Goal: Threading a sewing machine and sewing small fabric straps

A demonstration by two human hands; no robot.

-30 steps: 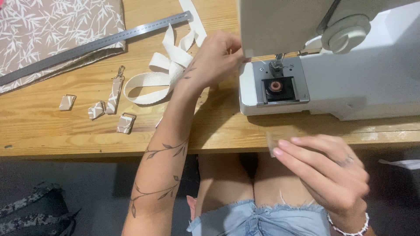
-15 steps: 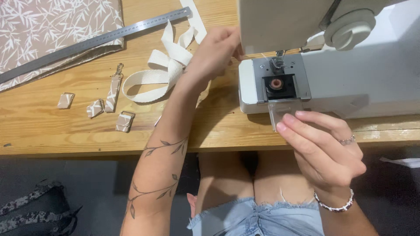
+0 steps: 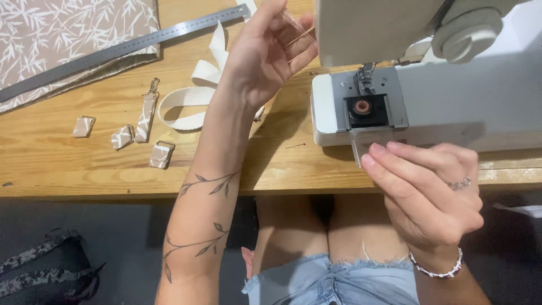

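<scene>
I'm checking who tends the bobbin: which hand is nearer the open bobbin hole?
Right. The right hand holds a clear cover just below the bobbin hole; the left hand is raised off to its left.

— What carries everything here?
— A wooden desk (image 3: 68, 169), with a white sewing machine (image 3: 451, 107) standing on it.
— And away from the sewing machine?
— Just beside it, toward the far side, lies a looped cream webbing strap (image 3: 192, 101). Farther off sit four small fabric tabs with metal hardware (image 3: 144, 116). Farthest from it, a steel ruler (image 3: 124, 48) lies across a leaf-print fabric (image 3: 62, 34).
</scene>
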